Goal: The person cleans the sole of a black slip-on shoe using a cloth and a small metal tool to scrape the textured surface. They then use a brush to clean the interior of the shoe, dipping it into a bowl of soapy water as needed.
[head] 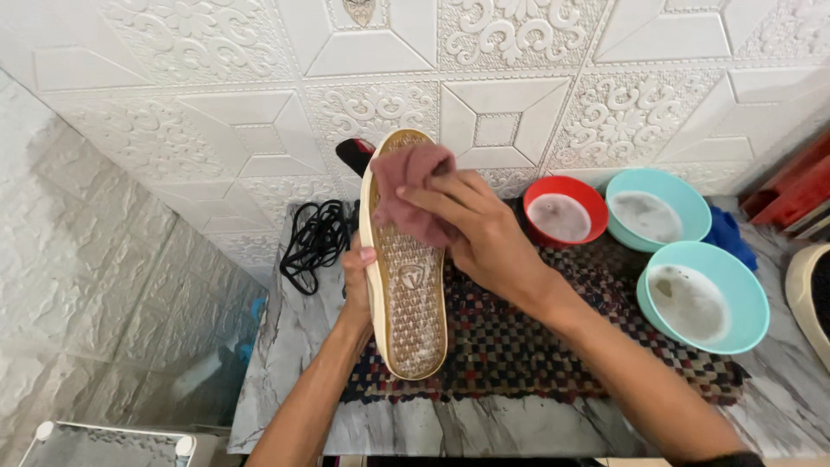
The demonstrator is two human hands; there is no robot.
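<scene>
Right hand point(484, 238) fingers press a maroon cloth point(411, 190) onto the shoe sole point(408, 294); left hand point(356, 281) fingers wrap its edge.

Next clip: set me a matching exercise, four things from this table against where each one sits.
Things:
1. cloth
2. shoe
3. red bowl
4. black laces

Places:
A. lying loose at the table's back left
B. pressed against the sole by the right hand
C. held sole-up by the left hand
D. next to a teal bowl by the wall

Pairs: 1-B, 2-C, 3-D, 4-A
</scene>
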